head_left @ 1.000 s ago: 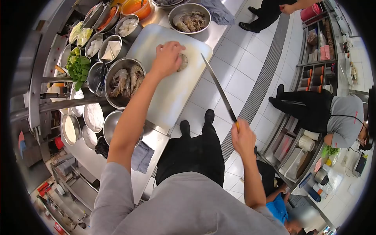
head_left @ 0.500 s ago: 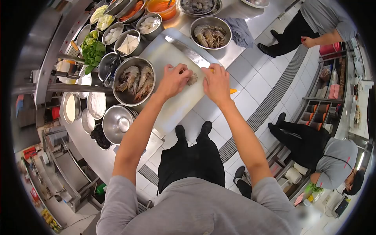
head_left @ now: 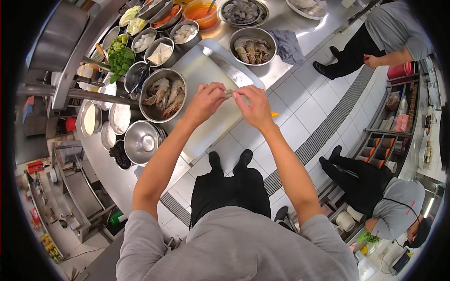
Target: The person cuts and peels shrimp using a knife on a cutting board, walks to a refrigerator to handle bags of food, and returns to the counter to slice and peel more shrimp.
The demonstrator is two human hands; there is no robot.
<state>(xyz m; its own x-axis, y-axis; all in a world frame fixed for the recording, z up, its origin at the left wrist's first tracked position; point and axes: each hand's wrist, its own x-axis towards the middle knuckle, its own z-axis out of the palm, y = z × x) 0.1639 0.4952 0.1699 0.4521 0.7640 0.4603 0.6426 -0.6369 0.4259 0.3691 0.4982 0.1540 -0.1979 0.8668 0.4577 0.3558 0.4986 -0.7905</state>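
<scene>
Both hands meet above the right part of the white cutting board [head_left: 201, 129]. My left hand [head_left: 206, 103] pinches one side of a small grey shrimp [head_left: 228, 93], and my right hand [head_left: 253, 105] has its fingertips closed on the other side. Behind them a wide-bladed knife [head_left: 225, 65] lies flat on the board; its orange handle end [head_left: 274, 114] shows past my right hand. Left of the board is a steel bowl of whole shrimp [head_left: 163, 95]. Another bowl of shrimp [head_left: 253, 46] stands beyond the board.
Bowls of white pieces [head_left: 185, 33], greens [head_left: 121, 62] and powder [head_left: 120, 118] crowd the left side. A grey cloth [head_left: 286, 47] lies by the far bowl. One person [head_left: 393, 30] stands at the upper right, another [head_left: 398, 206] at the lower right.
My right hand has put the knife down on the board and joined my left hand. The shrimp, earlier on the board, is now between the fingertips of both hands.
</scene>
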